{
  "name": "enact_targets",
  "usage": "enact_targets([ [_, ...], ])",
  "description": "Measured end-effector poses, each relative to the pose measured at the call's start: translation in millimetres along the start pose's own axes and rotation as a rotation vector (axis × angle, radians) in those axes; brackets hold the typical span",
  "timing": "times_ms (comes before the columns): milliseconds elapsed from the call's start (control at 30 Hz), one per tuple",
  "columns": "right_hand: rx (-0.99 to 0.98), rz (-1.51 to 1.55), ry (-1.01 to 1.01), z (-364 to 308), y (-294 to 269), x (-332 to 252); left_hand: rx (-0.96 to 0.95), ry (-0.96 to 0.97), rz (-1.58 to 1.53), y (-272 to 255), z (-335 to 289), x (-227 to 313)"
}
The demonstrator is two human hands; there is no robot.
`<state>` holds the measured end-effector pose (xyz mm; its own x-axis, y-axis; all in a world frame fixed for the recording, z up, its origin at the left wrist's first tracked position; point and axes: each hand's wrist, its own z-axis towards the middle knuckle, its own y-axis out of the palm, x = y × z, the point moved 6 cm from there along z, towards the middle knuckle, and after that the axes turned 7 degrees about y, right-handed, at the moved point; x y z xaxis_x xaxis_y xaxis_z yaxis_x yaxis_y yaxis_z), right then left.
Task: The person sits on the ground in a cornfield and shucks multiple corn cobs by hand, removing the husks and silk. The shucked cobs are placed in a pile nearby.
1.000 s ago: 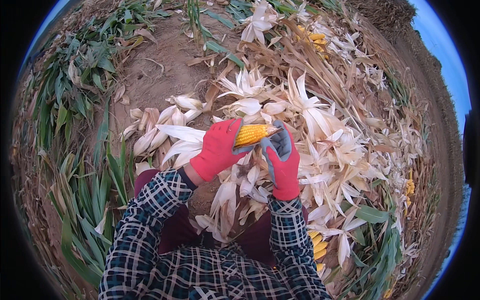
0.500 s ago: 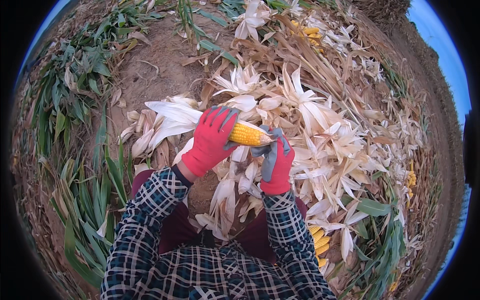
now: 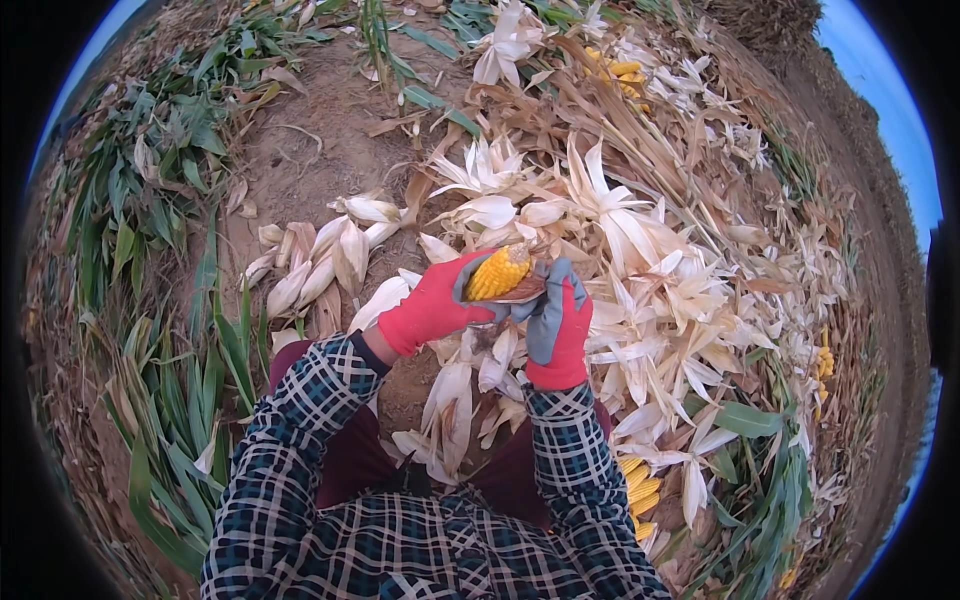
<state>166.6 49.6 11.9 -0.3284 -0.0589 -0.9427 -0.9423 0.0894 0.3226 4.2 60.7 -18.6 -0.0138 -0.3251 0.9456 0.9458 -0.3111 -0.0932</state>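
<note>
Above soil (image 3: 320,150), left hand (image 3: 432,308) cups corn (image 3: 498,273), right hand (image 3: 558,325) pinches husk (image 3: 524,289).

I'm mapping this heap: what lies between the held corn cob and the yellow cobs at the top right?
In the head view, pale husks and dry brown leaves lie between the held cob and the yellow cobs.

- Diffuse, moderately dim daylight; shadows soft and faint.
- Strong fisheye curvature; sky (image 3: 885,95) bends along right rim; corners black.
- Centre fairly sharp, rim softer.
</note>
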Motion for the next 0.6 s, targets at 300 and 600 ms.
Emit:
enact_targets([
  [300,-0.143,-0.236,-0.069,-7.6,8.5,-25.0,-0.117,0.012,0.251,-3.4,-1.3,16.4],
  [600,-0.017,-0.136,-0.254,-2.2,-1.9,-4.2,-0.079,0.05,0.129,-2.7,-2.2,15.2],
])
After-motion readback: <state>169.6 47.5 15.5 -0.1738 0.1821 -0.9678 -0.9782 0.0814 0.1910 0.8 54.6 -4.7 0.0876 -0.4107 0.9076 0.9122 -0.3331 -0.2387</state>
